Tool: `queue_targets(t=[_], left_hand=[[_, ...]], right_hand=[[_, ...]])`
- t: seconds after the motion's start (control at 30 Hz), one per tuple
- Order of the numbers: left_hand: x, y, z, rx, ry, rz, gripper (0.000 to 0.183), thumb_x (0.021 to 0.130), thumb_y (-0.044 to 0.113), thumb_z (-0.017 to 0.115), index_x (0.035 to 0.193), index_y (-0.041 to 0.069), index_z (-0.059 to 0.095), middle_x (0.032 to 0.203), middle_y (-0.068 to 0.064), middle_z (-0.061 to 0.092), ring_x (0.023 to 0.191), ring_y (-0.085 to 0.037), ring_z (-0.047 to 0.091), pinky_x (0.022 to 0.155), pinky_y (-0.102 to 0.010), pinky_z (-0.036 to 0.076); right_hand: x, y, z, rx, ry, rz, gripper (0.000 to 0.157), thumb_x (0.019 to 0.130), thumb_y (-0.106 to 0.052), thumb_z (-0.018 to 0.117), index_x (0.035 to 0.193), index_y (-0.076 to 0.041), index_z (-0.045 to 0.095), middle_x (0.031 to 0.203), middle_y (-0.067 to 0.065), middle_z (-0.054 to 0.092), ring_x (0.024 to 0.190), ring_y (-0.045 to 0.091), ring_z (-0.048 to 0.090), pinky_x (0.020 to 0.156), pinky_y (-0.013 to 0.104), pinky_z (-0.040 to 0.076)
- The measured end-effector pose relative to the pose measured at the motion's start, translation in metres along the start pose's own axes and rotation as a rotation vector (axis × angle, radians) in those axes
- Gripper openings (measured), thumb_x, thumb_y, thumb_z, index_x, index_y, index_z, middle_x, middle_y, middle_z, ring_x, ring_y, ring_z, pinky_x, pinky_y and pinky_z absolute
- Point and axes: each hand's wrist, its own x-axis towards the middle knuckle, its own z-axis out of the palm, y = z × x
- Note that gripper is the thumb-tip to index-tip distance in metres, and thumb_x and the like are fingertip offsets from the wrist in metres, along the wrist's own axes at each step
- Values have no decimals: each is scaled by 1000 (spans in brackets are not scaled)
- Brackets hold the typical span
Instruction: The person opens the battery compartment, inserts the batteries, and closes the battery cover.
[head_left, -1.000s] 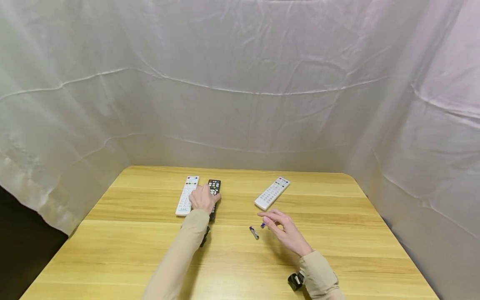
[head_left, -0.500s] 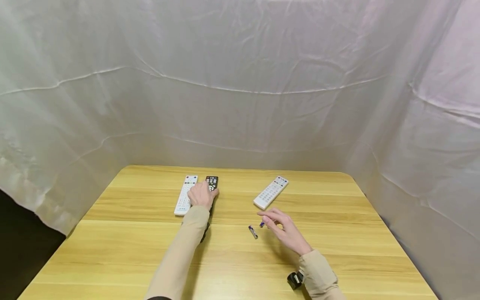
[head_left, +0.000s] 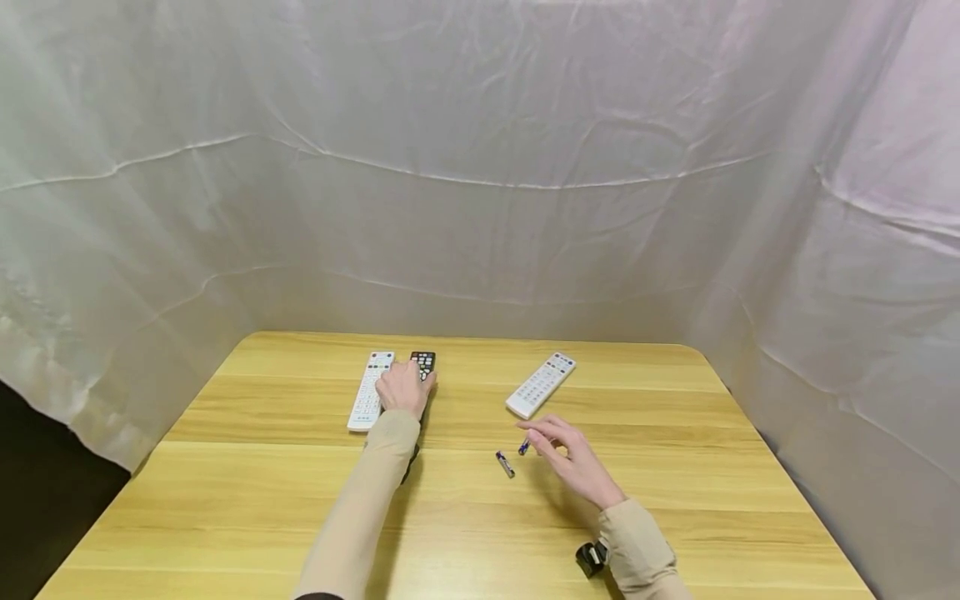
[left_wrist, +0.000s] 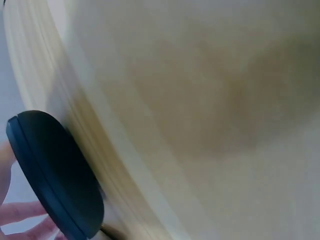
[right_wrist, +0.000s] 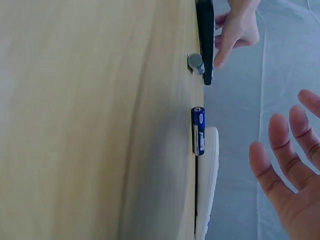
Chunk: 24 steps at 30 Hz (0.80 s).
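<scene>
My left hand [head_left: 402, 389] grips a black remote control [head_left: 423, 364] from above, its thumb along the right side. The left wrist view has the remote's dark rounded end [left_wrist: 55, 170] near, with fingers [left_wrist: 22, 212] beyond it. My right hand [head_left: 573, 468] hovers over the table with relaxed fingers, holding nothing. Just below and left of its fingertips lie two small batteries, a silver-and-blue one [head_left: 506, 464] and a blue-ended one [head_left: 524, 447] partly covered by the hand. In the right wrist view the blue battery [right_wrist: 198, 131] lies on its side, apart from the fingers.
A white remote control [head_left: 367, 396] lies left of my left hand. Another white remote [head_left: 541, 385] lies slanted beyond my right hand. The wooden table [head_left: 247, 500] has pale fabric [head_left: 480, 233] hanging behind it and along both sides.
My left hand has shifted the black remote slightly away from me, toward the table's far edge. My right hand has stayed nearly still; the batteries and white remotes lie as before.
</scene>
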Motion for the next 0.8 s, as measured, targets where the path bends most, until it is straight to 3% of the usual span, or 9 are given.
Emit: queue_targets(t=[0.2,0.37,0.47,0.57,0.8], left_hand=[[-1,7,-2,64,-3,84,43,90,43,73,89,1,74,92,-21,70,76,-37,67,63,-44,58],[-5,19,0,117,-34,247,41,93,45,70,99,5,75,105,-19,73,96,-36,67,91,-42,59],[-7,25,1,134,-30,352,39,93,44,69,105,7,74,109,-16,74,109,-34,66,109,-42,51],[-11,32,2,109,-65,430,40,96,43,65,116,9,72,117,-12,73,123,-31,60,118,-43,43],[-17,51,4,57,-232,575,49,103,42,48,144,15,53,148,-6,56,149,-29,37,131,-46,24]], right_hand=[[1,3,-6,-35,68,66,22,102,-10,55,113,-1,72,104,17,72,87,-1,58,76,19,55],[2,6,-12,-57,112,105,19,101,-12,58,102,0,73,97,19,73,78,-1,56,67,18,52],[1,6,-13,-57,113,161,20,101,-14,59,100,0,73,96,19,73,75,3,57,65,18,51],[0,6,-15,-51,113,204,19,101,-16,59,99,-3,73,94,19,73,72,5,56,64,17,51],[-2,8,-18,-41,122,254,21,102,-18,59,102,-2,73,94,20,72,71,10,57,61,17,49]])
